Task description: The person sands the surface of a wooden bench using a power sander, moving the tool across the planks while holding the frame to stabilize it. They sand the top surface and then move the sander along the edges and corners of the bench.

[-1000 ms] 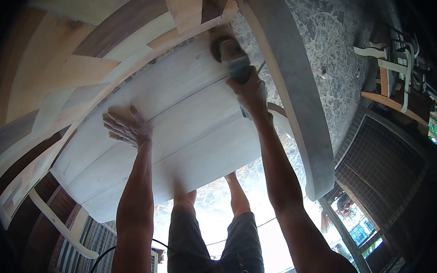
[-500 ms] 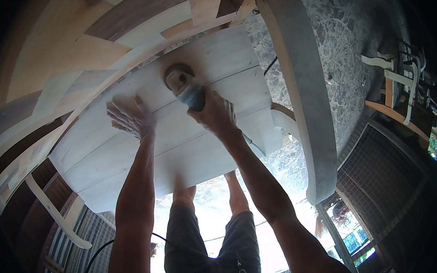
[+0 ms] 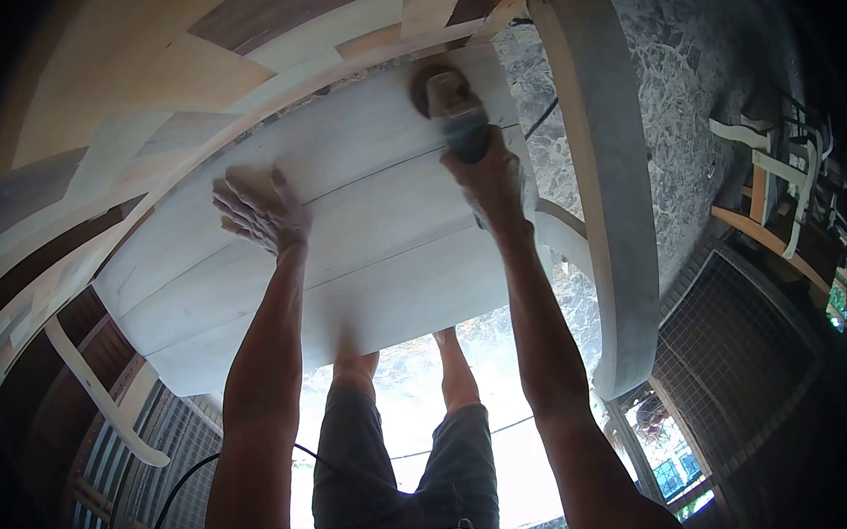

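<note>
My right hand [image 3: 493, 182] is wrapped round the body of an angle grinder [image 3: 462, 123], which has a grey head and a blue-green middle. Its round disc [image 3: 433, 90] lies against the far right part of a pale wooden plank seat [image 3: 396, 249], blurred by motion. Further left, my left hand [image 3: 262, 210] rests flat on the same planks with its fingers spread, holding nothing. Whitish dust coats its fingers. Long dark seams run between the planks.
A thick curved wooden arm [image 3: 608, 178] stands right of the seat. Beyond the planks rises a patchwork wooden back [image 3: 165, 88]. Wooden chair frames [image 3: 768, 177] are stacked at far right, near a mesh panel [image 3: 736, 329]. A black cable [image 3: 182, 487] hangs at lower left.
My right hand has carried the grinder right and farther away across the planks. My left hand stays flat in nearly the same spot. The view has shifted slightly.
</note>
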A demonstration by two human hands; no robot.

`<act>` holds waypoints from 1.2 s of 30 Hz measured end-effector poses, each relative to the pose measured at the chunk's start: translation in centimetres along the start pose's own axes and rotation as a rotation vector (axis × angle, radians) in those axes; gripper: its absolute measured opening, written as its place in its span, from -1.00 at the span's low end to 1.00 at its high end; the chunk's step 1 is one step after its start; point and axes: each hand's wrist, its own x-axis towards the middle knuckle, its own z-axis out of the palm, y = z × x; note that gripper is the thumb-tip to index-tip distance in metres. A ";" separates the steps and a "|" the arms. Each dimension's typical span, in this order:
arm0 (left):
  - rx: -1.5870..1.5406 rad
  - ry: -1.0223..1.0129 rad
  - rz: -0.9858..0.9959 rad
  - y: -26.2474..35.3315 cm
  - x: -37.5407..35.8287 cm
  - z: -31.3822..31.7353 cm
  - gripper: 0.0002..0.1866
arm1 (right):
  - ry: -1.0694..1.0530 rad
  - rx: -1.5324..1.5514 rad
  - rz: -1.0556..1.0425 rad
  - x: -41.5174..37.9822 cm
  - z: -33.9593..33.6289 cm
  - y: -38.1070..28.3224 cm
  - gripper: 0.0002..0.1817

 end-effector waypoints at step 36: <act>-0.048 0.047 0.004 -0.5 -0.1 0.5 -0.09 | -0.068 -0.165 -0.149 -3.4 6.7 -4.7 -0.31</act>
